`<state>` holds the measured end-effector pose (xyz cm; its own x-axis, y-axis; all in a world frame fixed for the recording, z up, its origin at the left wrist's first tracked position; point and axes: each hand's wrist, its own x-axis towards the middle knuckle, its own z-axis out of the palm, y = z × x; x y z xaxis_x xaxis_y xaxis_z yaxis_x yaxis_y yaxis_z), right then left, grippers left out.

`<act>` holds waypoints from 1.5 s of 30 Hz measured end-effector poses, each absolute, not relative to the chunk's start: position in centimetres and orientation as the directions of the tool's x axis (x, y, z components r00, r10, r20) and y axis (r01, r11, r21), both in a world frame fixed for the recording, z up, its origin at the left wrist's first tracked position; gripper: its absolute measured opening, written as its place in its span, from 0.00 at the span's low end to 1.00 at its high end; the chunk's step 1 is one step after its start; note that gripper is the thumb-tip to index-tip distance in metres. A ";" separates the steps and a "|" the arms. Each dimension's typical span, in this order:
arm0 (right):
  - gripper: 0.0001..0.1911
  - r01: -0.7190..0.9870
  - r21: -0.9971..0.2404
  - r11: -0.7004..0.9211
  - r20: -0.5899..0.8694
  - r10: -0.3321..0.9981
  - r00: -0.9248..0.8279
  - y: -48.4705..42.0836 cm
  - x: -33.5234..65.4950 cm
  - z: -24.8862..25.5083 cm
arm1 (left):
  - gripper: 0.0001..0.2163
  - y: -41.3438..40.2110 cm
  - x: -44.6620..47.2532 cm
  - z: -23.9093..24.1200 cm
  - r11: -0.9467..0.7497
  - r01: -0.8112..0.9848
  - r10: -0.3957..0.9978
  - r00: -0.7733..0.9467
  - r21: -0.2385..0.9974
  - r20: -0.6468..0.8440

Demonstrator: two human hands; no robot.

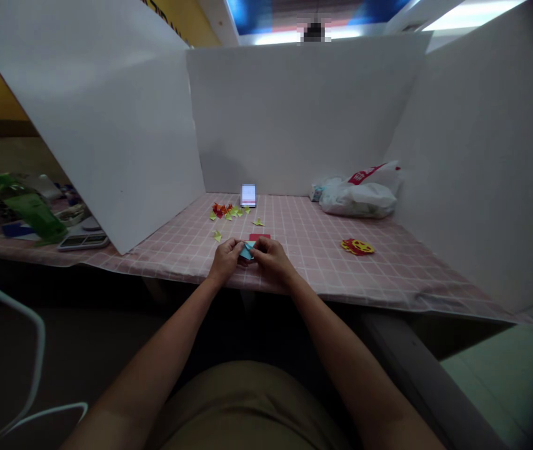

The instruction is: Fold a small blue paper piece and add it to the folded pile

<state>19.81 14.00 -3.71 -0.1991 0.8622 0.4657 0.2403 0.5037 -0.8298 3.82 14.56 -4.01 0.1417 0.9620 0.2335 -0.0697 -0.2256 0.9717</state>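
Note:
My left hand [225, 258] and my right hand [270, 259] meet near the front edge of the table, both pinched on a small light-blue folded paper [247, 250] held between their fingertips. Just behind the hands a red paper sheet [260, 237] lies flat on the pink checked tablecloth [303, 250]. Several small yellow-green folded paper pieces [235, 213] and a few red-orange ones [220, 209] lie scattered further back, with one stray green piece [217, 236] to the left of my left hand.
A lit phone [248, 194] stands against the white back panel [294, 112]. A white plastic bag [357, 194] lies at the back right, a red-and-yellow cutout [357, 247] on the right. Beyond the left panel are a calculator [83, 240] and green packaging [27, 206].

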 end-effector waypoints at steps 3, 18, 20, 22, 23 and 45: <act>0.09 0.252 -0.826 0.504 0.469 0.863 -0.187 13.9 19.8 -3.6 | 0.11 14.6 3.8 -4.0 -0.227 -0.071 0.961 0.147 0.971 0.235; 0.12 0.119 -0.906 0.405 0.358 0.887 -0.292 13.7 19.8 -3.7 | 0.11 14.4 3.6 -3.9 -0.238 -0.025 0.960 0.144 0.971 0.239; 0.11 0.107 -0.911 0.399 0.354 0.887 -0.295 13.7 19.8 -3.7 | 0.11 14.4 3.6 -3.9 -0.240 -0.022 0.960 0.143 0.970 0.241; 0.11 0.103 -0.913 0.396 0.351 0.888 -0.298 13.7 19.8 -3.7 | 0.11 14.4 3.6 -3.8 -0.245 -0.023 0.959 0.141 0.969 0.246; 0.11 0.103 -0.913 0.395 0.351 0.888 -0.298 13.7 19.8 -3.7 | 0.11 14.4 3.6 -3.8 -0.246 -0.025 0.958 0.143 0.969 0.247; 0.13 0.110 -0.931 0.349 0.324 0.926 -0.193 14.0 20.0 -3.8 | 0.09 14.7 3.6 -4.1 -0.324 -0.119 0.920 0.193 0.938 0.342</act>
